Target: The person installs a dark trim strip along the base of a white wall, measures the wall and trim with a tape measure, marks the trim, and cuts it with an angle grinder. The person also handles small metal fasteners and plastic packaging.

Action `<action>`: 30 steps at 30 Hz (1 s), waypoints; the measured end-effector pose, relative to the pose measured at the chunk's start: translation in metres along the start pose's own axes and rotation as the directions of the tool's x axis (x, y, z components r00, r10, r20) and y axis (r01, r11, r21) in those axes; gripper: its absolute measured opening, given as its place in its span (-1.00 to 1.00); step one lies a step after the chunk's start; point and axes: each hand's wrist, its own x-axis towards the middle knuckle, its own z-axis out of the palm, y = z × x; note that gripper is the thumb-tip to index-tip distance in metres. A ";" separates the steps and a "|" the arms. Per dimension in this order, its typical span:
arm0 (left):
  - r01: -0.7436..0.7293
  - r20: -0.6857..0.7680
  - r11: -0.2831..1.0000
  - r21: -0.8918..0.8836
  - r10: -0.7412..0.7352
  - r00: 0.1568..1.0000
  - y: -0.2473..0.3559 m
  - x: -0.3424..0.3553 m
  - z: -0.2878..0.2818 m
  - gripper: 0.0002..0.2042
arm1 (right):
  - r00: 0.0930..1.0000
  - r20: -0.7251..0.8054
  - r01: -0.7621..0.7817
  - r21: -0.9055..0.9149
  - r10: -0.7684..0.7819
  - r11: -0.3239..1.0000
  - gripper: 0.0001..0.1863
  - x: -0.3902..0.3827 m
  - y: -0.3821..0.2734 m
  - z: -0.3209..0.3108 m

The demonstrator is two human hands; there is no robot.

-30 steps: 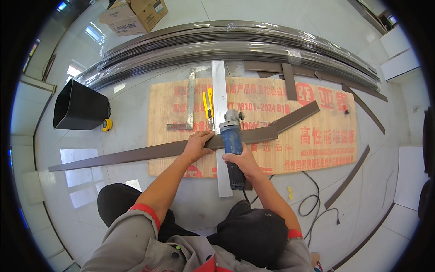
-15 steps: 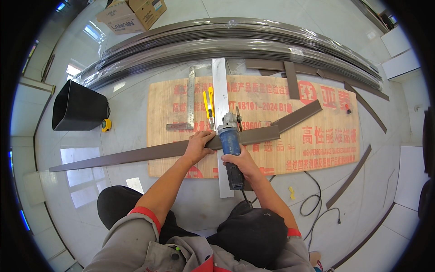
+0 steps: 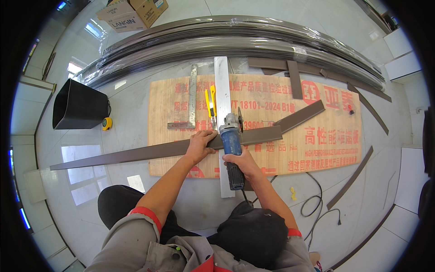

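My right hand (image 3: 242, 162) is wrapped round the body of a blue and black angle grinder (image 3: 232, 144), whose metal head and disc point away from me. Beneath the grinder runs a long brown trim strip (image 3: 131, 153), reaching far to the left. My left hand (image 3: 200, 146) grips that strip just left of the grinder, fingers pressed over it. A white straight bar (image 3: 222, 86) passes under the strip, away from me. Against the strip's right end lies a short brown piece (image 3: 301, 116), angled up to the right. Whether the disc touches the strip is hidden.
A printed wooden board (image 3: 163, 97) lies under the work, bearing a metal square (image 3: 193, 97) and yellow-handled cutters (image 3: 210, 102). A black bin (image 3: 79, 106) and yellow tape measure (image 3: 107, 123) stand left. Wrapped strips (image 3: 181, 50) stretch behind; offcuts (image 3: 351, 177) and a cable (image 3: 321, 195) lie right.
The whole view has shifted very slightly. Both hands, the grinder and the strip keep their places relative to one another.
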 end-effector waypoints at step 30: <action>0.001 -0.006 1.000 0.027 -0.001 1.000 -0.001 0.001 0.002 -0.24 | 1.000 -0.004 -0.024 -0.045 0.024 0.999 -0.53 -0.004 0.001 -0.002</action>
